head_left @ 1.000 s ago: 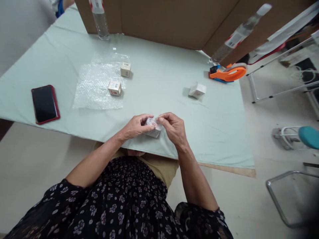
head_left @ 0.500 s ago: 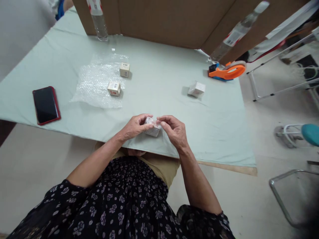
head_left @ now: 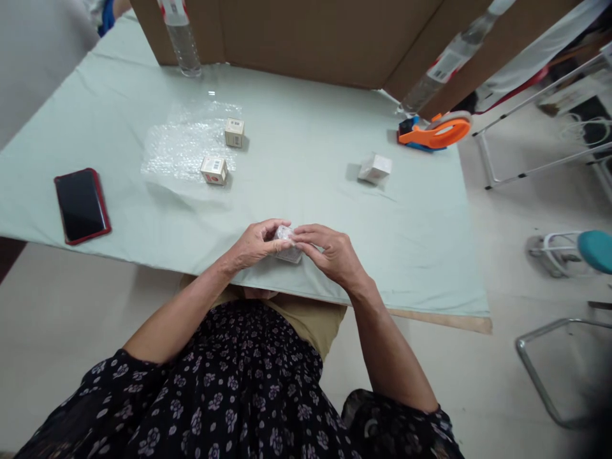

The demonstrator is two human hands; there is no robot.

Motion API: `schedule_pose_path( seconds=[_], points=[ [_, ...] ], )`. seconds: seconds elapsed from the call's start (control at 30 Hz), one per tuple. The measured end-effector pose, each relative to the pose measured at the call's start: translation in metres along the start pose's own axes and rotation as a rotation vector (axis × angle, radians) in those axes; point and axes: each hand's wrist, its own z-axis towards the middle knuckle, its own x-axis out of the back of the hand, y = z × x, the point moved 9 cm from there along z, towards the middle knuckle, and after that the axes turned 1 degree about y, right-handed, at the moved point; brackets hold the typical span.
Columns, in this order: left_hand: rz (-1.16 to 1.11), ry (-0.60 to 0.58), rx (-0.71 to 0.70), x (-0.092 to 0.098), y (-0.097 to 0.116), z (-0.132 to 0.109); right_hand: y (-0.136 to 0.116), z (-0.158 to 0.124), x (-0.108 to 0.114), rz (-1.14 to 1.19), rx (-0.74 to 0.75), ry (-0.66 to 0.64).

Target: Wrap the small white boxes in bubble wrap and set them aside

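A small box wrapped in bubble wrap [head_left: 289, 254] rests on the table near its front edge, between both hands. My left hand [head_left: 258, 244] grips it from the left, thumb in front and fingers behind. On the other side, the fingertips of my right hand [head_left: 329, 250] press the wrap at the box's top right; what lies under these fingers is partly hidden. Farther off, two small printed boxes, one nearer [head_left: 213, 171] and one behind it [head_left: 234, 132], stand by a sheet of bubble wrap [head_left: 172, 153]. Another small wrapped box [head_left: 375, 168] sits to the right.
An orange and blue tape dispenser [head_left: 435, 132] lies at the right back. Two water bottles, left [head_left: 184, 48] and right [head_left: 447, 64], stand against a brown cardboard panel [head_left: 310, 41]. A tablet in a red case [head_left: 83, 205] lies at left. A teal stool [head_left: 595, 251] is on the floor.
My right hand has moved slightly left and its fingers now press onto the wrapped box, where they were just off its edge. The left hand keeps its hold. The whole view shifts a little.
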Motion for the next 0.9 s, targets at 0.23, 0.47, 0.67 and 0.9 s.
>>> schedule_pose_path(
  seconds=[0.23,0.47,0.67,0.9],
  points=[
    [0.004,0.002,-0.024,0.000,-0.001,0.000,-0.002,-0.002,-0.006,-0.228,0.009,0.057],
    [0.036,0.009,-0.041,-0.002,0.003,-0.001,0.004,-0.001,-0.009,-0.212,-0.084,0.095],
    [0.084,0.019,-0.057,-0.002,0.006,-0.002,0.004,0.005,-0.013,-0.183,-0.094,0.007],
    [0.067,-0.002,-0.051,-0.003,0.004,0.000,0.009,-0.003,-0.011,-0.150,-0.129,0.091]
  ],
)
